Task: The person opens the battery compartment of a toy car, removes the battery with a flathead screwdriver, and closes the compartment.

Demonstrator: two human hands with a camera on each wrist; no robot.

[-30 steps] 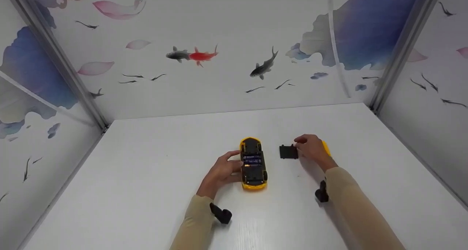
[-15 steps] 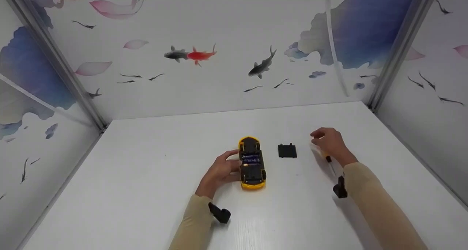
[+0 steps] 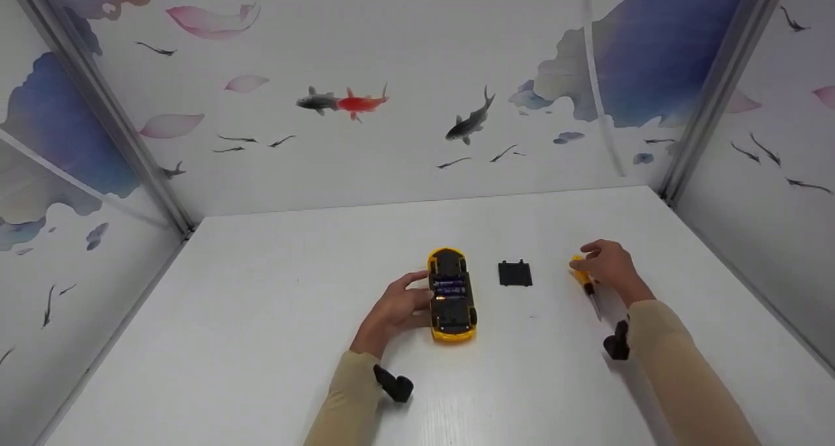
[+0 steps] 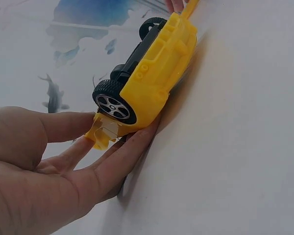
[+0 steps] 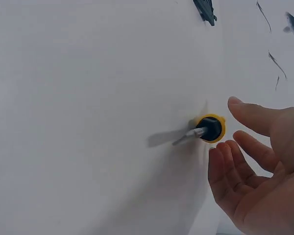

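A yellow toy car (image 3: 453, 317) lies upside down on the white table, its black underside up and its battery bay uncovered. Batteries (image 3: 449, 287) with dark blue wrappers sit in that bay. My left hand (image 3: 394, 302) holds the car from its left side; the left wrist view shows thumb and fingers around the car body (image 4: 152, 83). Right of the car, the black battery cover (image 3: 515, 274) lies flat. Farther right is a screwdriver (image 3: 580, 273) with a yellow handle, its tip toward me. My right hand (image 3: 613, 267) is at the handle, thumb and fingers spread apart in the right wrist view.
The white table (image 3: 261, 341) is enclosed by a printed back wall (image 3: 404, 159) and side walls with metal corner posts (image 3: 711, 94). A small dark mark (image 3: 533, 317) lies below the battery cover. Black wrist cameras (image 3: 394, 384) are strapped on both sleeves.
My right hand has left the battery cover and moved right to the screwdriver, which now shows more fully. The left hand and the car have stayed in place.
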